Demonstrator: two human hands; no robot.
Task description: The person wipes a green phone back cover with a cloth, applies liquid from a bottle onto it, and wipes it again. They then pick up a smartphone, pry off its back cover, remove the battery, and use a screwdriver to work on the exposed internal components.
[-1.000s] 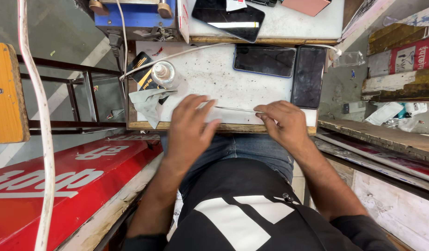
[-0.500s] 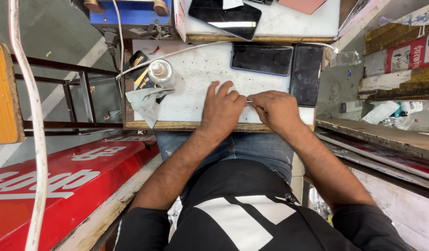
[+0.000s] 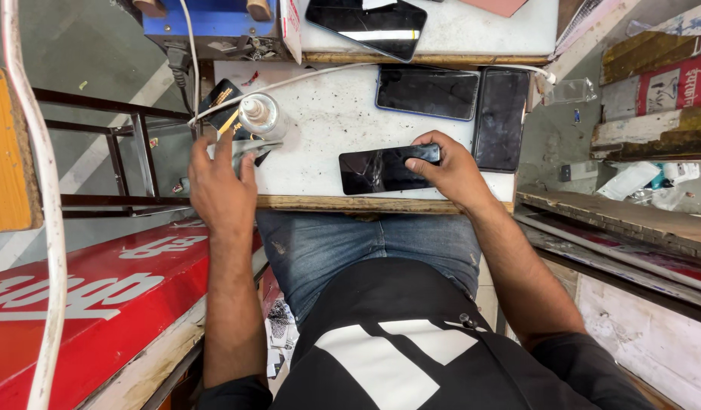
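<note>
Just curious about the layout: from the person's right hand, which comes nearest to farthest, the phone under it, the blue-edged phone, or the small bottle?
1. Phone: under the right hand, touching.
2. Blue-edged phone: just beyond, farther up the table.
3. Small bottle: far left, by the left hand.

Single head-worn view, looking steeply down over own torso and lap. Close range: left hand (image 3: pixel 217 186) and right hand (image 3: pixel 449 171) mid-frame on white worktable (image 3: pixel 327 125) edge. Beyond hands: second table. No second view shares scene.

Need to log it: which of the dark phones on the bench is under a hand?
The phone nearest the bench's front edge, lying crosswise under the right hand. The other three lie farther back, untouched.
</note>
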